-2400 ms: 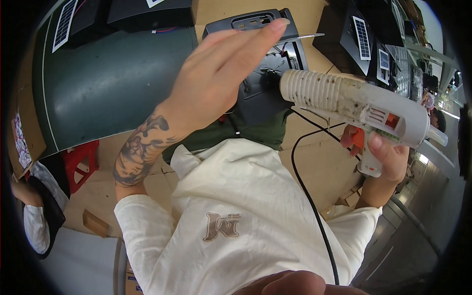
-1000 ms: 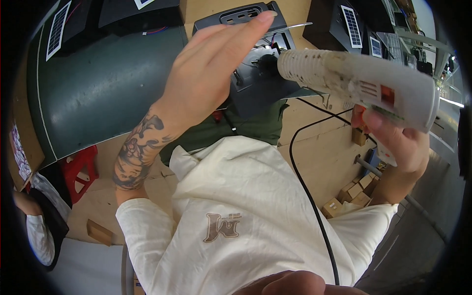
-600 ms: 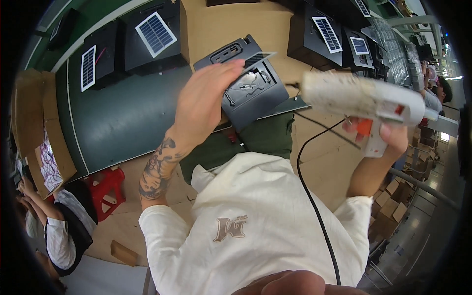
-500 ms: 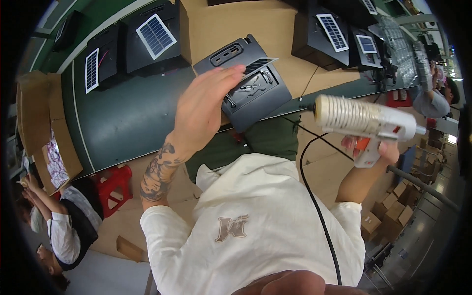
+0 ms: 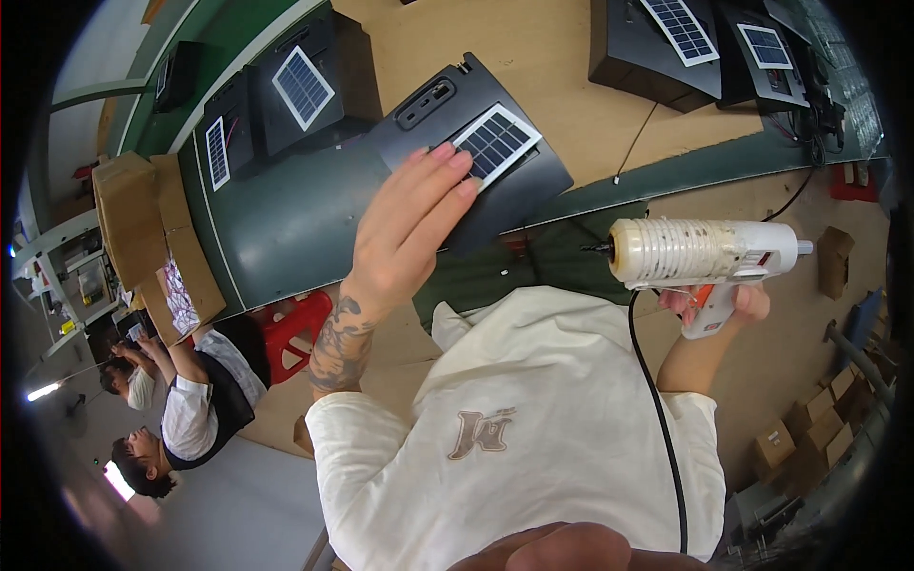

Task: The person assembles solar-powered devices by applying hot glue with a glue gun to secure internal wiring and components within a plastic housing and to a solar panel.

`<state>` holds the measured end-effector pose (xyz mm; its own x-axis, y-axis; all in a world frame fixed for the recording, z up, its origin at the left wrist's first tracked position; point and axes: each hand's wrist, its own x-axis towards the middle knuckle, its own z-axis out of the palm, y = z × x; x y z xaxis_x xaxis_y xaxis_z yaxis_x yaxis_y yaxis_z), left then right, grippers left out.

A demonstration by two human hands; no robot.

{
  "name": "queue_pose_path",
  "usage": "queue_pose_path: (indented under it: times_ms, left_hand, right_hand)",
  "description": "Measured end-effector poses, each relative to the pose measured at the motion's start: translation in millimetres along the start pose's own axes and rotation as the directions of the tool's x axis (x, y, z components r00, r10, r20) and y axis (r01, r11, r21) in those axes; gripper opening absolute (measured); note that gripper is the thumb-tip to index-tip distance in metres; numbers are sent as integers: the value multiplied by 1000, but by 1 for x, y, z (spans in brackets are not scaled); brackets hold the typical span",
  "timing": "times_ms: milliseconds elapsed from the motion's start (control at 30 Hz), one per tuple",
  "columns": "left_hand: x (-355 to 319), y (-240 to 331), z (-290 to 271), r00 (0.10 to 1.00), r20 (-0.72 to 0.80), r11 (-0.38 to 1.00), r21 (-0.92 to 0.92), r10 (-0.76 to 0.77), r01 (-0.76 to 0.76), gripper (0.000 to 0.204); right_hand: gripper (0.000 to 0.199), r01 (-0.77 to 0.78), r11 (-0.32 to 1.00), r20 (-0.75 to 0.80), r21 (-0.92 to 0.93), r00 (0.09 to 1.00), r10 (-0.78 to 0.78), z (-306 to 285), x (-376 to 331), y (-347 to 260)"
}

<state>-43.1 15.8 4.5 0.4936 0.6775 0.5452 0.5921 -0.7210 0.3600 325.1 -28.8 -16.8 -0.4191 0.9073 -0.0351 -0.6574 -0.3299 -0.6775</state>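
Note:
My left hand (image 5: 405,224) lies with fingers stretched out and held flat on the near left edge of a small white-framed solar panel (image 5: 503,141). That panel rests over the recess in the top of a black plastic housing (image 5: 547,179), which stands at the bench edge in front of me. A slot with ports (image 5: 426,103) shows beside the panel. Off to the right, away from the housing, my right hand (image 5: 728,303) is wrapped round the handle of a white hot glue gun (image 5: 690,252). Its dark nozzle points left, and dried glue coats its ribbed barrel.
More black housings with solar panels stand at the back left (image 5: 328,71) and back right (image 5: 657,57). A black cable (image 5: 657,409) runs down across my shirt. An open carton (image 5: 171,243) and a red stool (image 5: 293,333) are at left, near seated people.
The solar panel was tilted up, with shiny glue showing in the recess; now it lies down over it. My left fingers have moved onto the panel. The whole view has shifted somewhat.

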Motion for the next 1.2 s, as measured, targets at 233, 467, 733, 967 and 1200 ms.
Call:
queue_pose_path:
  times_ms: [233, 467, 733, 967, 1200]
  left_hand:
    - [20, 13, -34, 943, 327, 986, 167, -65, 10, 53]
    - [29, 33, -37, 823, 534, 968, 238, -195, 76, 63]
    - [26, 39, -32, 823, 532, 974, 202, -197, 103, 66]
    - [21, 31, -37, 856, 414, 946, 45, -311, 322, 78]
    - [0, 30, -27, 863, 384, 943, 73, -327, 325, 103]
  right_hand:
    - [68, 36, 997, -33, 68, 999, -34, -4, -3, 14]
    - [69, 71, 994, -225, 80, 973, -52, -8, -17, 25]
    - [70, 95, 955, -176, 280, 983, -46, -34, -30, 33]
    - [67, 56, 975, -231, 217, 973, -5, -40, -24, 34]
    - [69, 69, 971, -213, 231, 977, -19, -39, -22, 40]
